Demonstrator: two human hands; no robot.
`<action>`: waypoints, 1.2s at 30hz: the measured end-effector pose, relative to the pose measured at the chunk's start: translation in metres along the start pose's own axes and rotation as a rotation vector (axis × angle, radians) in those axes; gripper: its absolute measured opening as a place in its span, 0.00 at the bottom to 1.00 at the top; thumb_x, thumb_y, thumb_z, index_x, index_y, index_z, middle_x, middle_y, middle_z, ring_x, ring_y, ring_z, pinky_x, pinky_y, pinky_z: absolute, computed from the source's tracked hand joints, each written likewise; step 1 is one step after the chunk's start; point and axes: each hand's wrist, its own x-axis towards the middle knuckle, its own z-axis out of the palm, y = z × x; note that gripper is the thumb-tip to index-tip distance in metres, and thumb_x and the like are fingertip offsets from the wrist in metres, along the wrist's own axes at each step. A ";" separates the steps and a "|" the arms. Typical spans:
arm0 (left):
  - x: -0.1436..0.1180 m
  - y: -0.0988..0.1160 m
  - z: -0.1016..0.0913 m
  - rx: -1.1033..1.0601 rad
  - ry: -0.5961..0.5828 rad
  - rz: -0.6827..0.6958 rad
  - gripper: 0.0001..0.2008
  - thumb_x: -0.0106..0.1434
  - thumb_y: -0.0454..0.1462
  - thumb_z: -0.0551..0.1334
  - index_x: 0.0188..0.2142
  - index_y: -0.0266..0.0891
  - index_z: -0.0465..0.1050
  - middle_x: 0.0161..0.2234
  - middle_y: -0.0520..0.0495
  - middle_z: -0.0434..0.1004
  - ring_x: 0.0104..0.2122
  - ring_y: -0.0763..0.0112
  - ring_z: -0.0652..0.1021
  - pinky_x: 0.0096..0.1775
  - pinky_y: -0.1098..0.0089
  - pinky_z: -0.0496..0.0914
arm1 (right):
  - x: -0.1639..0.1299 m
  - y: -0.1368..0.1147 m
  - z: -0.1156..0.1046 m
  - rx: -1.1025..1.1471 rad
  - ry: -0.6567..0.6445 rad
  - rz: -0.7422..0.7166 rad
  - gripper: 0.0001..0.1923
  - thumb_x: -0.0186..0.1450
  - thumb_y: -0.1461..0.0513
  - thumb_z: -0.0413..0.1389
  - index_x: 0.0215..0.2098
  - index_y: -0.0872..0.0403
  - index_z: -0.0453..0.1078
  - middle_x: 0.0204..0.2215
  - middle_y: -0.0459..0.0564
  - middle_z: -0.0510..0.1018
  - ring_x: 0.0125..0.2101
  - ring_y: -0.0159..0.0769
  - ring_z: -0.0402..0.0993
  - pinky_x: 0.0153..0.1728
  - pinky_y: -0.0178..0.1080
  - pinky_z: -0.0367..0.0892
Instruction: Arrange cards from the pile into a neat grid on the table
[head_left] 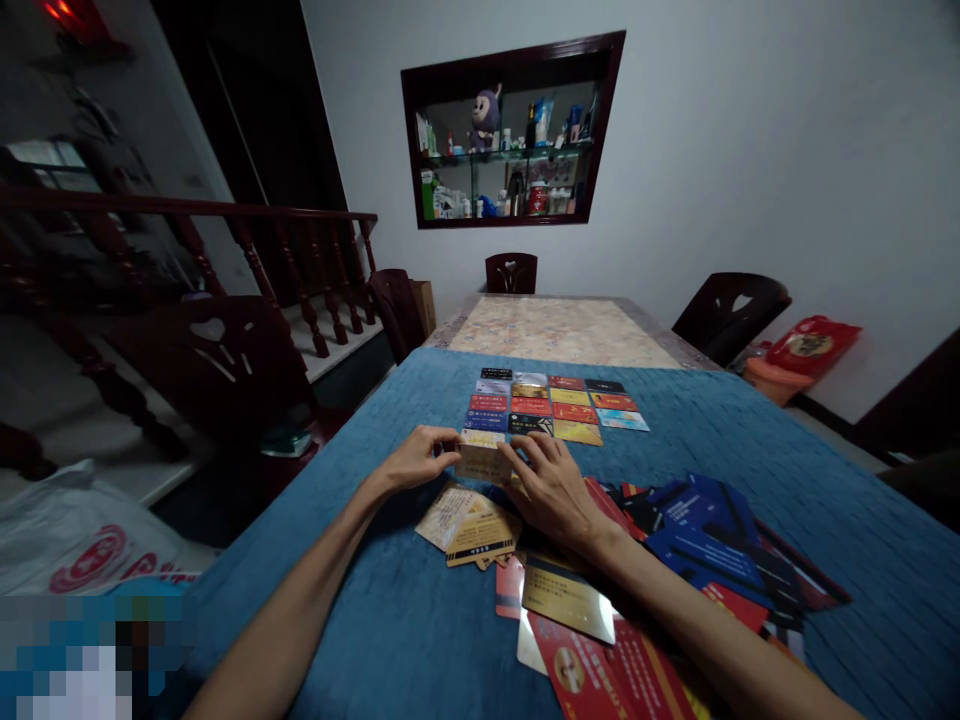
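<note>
Pale gold card (482,464), flat, lifted above blue cloth, near card rows

Dark chairs (727,310), wall niche (514,130) (bottles, perhaps)

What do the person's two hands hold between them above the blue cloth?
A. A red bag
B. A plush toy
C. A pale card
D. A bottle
C: the left hand and the right hand each pinch an end of one pale card, just in front of the grid of cards.
</note>
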 end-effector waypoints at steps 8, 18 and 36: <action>0.000 0.002 0.010 -0.001 0.156 0.070 0.20 0.54 0.29 0.59 0.47 0.39 0.72 0.29 0.53 0.75 0.30 0.72 0.75 0.38 0.71 0.68 | 0.001 0.008 -0.006 0.045 0.013 0.010 0.23 0.65 0.59 0.55 0.57 0.58 0.65 0.46 0.59 0.73 0.46 0.49 0.61 0.45 0.48 0.62; 0.003 -0.011 0.020 0.109 0.214 0.174 0.30 0.56 0.28 0.61 0.59 0.37 0.63 0.41 0.47 0.76 0.37 0.69 0.74 0.46 0.65 0.70 | 0.014 0.019 0.001 0.021 -0.060 0.057 0.24 0.65 0.59 0.53 0.57 0.62 0.65 0.47 0.62 0.70 0.47 0.50 0.59 0.46 0.48 0.61; 0.020 -0.041 0.036 0.195 0.233 0.035 0.26 0.58 0.26 0.59 0.57 0.32 0.64 0.40 0.42 0.72 0.40 0.65 0.73 0.47 0.62 0.69 | 0.038 0.032 0.038 0.054 -0.361 0.151 0.21 0.63 0.61 0.54 0.53 0.59 0.66 0.47 0.60 0.71 0.47 0.49 0.60 0.44 0.44 0.61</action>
